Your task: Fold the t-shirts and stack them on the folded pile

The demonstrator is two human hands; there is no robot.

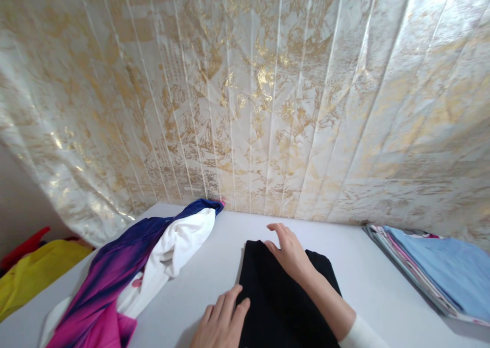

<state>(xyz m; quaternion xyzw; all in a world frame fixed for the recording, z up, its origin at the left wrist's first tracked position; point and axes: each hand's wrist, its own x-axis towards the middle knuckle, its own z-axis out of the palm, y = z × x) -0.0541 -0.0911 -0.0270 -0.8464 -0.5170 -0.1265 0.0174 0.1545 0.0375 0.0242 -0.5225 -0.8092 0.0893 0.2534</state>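
Observation:
A black garment (275, 302), folded into a long shape, lies on the white table (206, 281) in front of me. My left hand (222, 320) rests at its left edge, fingers a little apart, the thumb touching the cloth. Over the upper part of the garment is my right hand (289, 253), its thumb and fingers apart with nothing between them. The right forearm crosses the black cloth, and a white sleeve shows at the wrist end of the frame. The garment's near end runs out of view.
Left of the garment lie a purple and navy garment (115, 266) and a white one (179, 243). A stack of folded clothes (440, 271) is at the right. Yellow cloth (42, 271) is at the far left. A gold-patterned curtain (252, 103) hangs behind.

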